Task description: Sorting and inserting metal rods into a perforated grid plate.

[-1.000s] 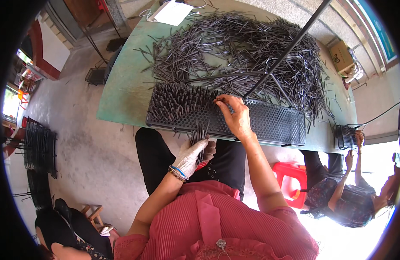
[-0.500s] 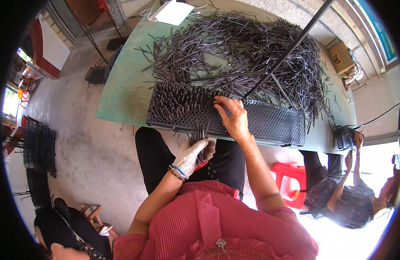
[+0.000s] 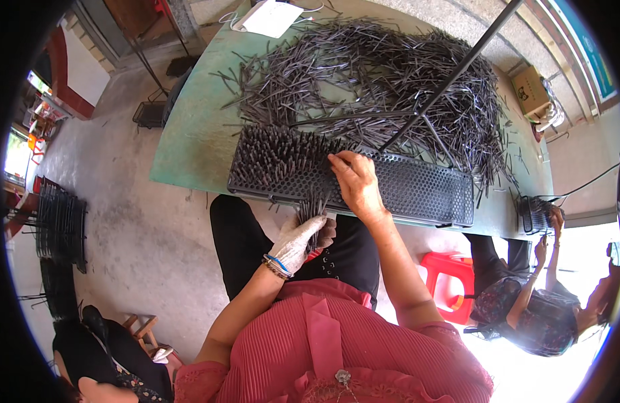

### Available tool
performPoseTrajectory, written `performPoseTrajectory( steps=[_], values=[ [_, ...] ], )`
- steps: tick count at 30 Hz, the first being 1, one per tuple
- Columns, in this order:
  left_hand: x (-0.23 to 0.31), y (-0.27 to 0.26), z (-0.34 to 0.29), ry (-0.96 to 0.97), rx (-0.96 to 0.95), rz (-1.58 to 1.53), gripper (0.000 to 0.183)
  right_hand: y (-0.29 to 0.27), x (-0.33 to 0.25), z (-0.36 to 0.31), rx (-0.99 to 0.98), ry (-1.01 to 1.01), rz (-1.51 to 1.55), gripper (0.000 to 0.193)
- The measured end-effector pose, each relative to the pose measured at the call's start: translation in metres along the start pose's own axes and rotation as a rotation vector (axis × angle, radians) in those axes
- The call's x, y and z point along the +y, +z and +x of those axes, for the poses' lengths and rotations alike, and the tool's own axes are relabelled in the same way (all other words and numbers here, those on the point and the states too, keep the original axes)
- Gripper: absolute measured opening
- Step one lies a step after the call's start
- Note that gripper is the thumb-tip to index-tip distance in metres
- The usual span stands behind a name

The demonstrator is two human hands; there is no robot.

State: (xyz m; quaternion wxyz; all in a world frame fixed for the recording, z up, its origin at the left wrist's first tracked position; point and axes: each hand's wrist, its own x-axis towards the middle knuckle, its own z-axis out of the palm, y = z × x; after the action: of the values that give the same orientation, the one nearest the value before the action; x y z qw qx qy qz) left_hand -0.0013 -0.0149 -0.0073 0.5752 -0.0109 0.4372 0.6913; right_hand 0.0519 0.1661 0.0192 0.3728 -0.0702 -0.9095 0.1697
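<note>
1. Left hand (image 3: 304,236), gloved, wraps a bundle (image 3: 313,209) of sticks near the tray's (image 3: 417,185) front edge. Best held close, tips up.
2. Right hand (image 3: 359,185) bends over tray, on tabletop (image 3: 189,151), beside standing sticks (image 3: 273,154); cannot tell if fingers grip one. Seat each straight.
3. Count: one bundle, one loose heap (image 3: 451,87); sticks uncountable.

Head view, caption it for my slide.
Gloved left hand holds dark sticks; bare right hand over a partly filled black perforated tray.
</note>
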Motion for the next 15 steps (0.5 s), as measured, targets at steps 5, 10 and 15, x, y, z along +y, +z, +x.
performPoseTrajectory(
  steps=[5,10,15],
  values=[
    [0.004,0.002,-0.005,0.067,-0.019,-0.018,0.021,-0.011,-0.023,-0.003,0.033,0.407,0.312,0.021],
    [0.012,0.012,-0.01,0.115,-0.08,0.009,0.023,-0.013,-0.028,-0.015,-0.36,0.679,0.569,0.031],
    [0.014,0.012,-0.013,0.106,-0.001,0.127,0.023,-0.013,-0.022,-0.014,-0.298,0.892,0.906,0.028]
  ],
)
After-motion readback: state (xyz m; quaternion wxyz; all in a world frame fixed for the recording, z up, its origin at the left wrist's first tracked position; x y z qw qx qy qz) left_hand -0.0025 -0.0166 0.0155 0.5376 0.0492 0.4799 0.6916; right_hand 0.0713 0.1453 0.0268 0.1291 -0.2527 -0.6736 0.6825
